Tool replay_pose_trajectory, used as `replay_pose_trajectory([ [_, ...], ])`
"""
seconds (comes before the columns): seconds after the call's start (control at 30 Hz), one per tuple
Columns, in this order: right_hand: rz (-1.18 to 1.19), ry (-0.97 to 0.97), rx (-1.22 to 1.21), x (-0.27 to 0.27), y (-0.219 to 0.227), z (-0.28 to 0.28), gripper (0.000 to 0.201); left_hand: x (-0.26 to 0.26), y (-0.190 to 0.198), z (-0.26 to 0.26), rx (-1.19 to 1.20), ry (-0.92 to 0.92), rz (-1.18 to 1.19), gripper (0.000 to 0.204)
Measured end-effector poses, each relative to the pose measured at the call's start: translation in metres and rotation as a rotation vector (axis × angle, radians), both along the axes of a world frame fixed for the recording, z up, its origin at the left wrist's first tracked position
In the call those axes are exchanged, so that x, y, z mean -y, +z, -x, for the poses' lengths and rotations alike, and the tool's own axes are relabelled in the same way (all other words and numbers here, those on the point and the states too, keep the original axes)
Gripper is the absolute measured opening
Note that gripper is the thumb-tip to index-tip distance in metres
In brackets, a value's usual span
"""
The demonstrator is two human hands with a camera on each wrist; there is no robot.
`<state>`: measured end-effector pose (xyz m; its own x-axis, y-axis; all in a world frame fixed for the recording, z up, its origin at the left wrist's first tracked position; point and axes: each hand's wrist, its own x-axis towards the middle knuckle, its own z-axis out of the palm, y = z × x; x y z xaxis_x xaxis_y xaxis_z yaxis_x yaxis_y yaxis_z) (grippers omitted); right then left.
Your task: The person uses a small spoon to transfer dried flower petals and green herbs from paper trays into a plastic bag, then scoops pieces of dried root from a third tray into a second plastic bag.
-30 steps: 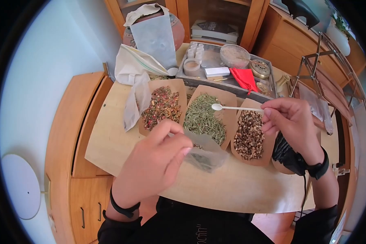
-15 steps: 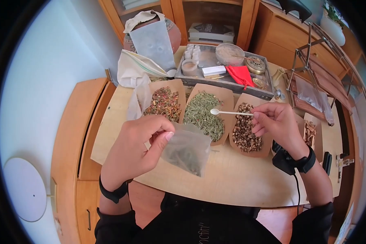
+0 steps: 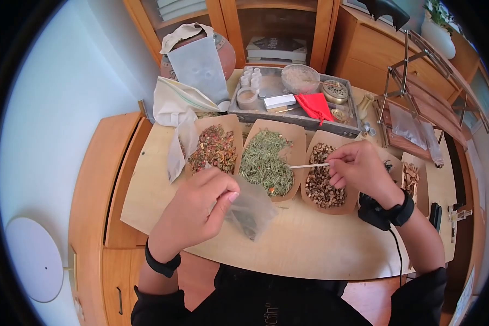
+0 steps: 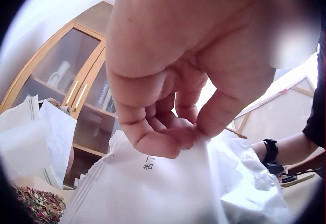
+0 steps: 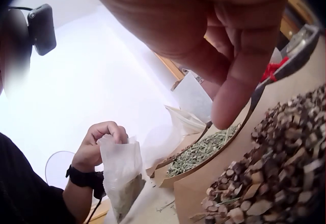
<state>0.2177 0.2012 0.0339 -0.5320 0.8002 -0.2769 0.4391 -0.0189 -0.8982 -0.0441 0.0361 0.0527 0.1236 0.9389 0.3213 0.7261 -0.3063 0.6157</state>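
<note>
Over a wooden table (image 3: 309, 250), a person's left hand (image 3: 198, 204) pinches a translucent pouch (image 3: 255, 209) by its top — the right hand (image 3: 358, 169) holds a slim spoon (image 3: 311, 165), tip at the green herbs (image 3: 263, 163).

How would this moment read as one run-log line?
left hand: pinches part-filled bag | right hand: holds spoon, far end at green herbs | spoon-herb contact: cannot tell

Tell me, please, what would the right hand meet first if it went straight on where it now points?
The right hand points toward the green herbs, so these would probably come first, met by the thin stick it holds; whether its tip already touches them is unclear.
</note>
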Motion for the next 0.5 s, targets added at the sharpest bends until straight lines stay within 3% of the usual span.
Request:
replay_pose_trajectory([
  [0.23,0.325,-0.016,-0.171,-0.011,-0.026,0.021,0.015,-0.008,-0.007,-0.005,0.015,0.01,-0.021,0.001],
  [0.5,0.395,-0.074,-0.212,-0.016,-0.023,0.011,0.016,-0.008,-0.011,-0.007,0.027,0.025,-0.04,0.004],
])
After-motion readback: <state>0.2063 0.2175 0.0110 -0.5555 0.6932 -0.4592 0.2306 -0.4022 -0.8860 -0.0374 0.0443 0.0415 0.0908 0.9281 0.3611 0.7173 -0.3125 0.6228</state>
